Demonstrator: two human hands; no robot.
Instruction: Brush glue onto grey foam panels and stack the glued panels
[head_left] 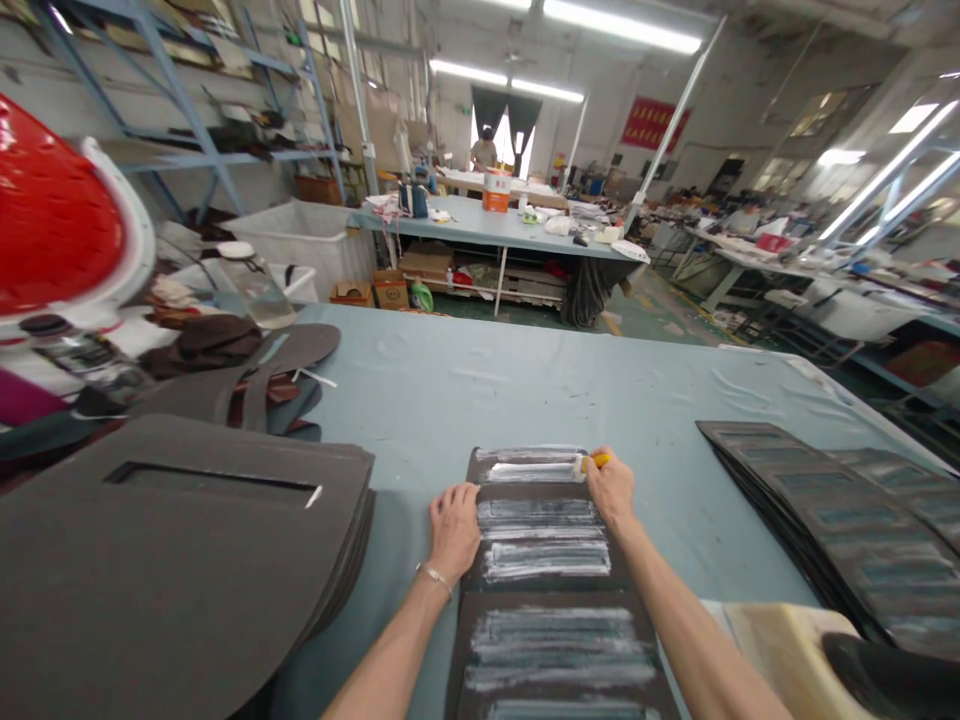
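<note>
The left hand (454, 528), unclenched, steadies the left edge of the dark slotted panel (551, 597) on the blue-green surface (525, 385), while the grip of the right hand (612, 488), closed around a yellow-handled brush (600, 460), best spreads white paste (536, 471) in thin, even side-to-side strokes.

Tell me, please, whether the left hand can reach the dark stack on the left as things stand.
Likely yes: the left hand rests at the white-streaked panel, and only blue tabletop shows between hand and dark stack.
</note>
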